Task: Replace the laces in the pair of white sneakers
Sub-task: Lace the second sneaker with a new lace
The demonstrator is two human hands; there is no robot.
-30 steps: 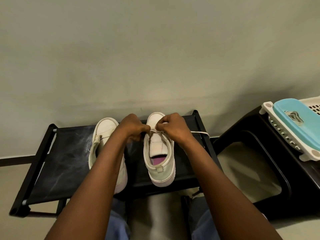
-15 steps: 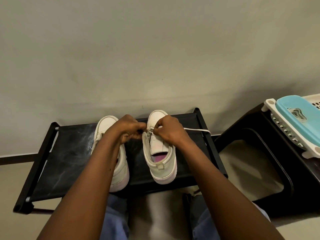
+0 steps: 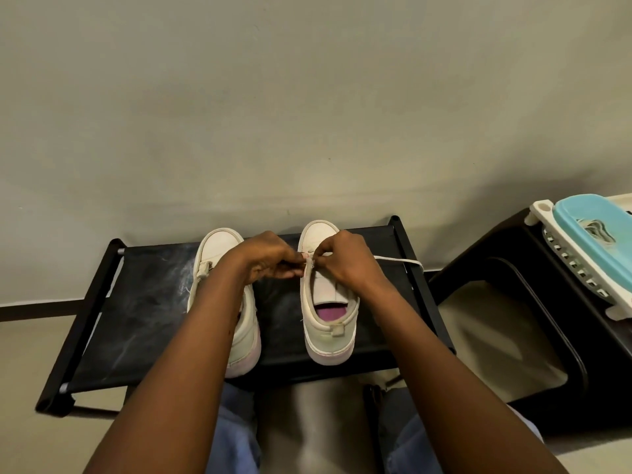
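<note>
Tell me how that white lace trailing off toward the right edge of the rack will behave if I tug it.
Probably floppy: the lace droops at the edge of the rack rather than holding straight. Likely very light, since its free run spans unsupported from the right hand. A tug may shift the sneaker, which merely stands on the rack.

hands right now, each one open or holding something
Left hand: grip closed, pinching the flat white shoelace at the eyelet edge of the white sneaker with the purple insole.
Right hand: grip closed, pinching the same shoelace.
</note>
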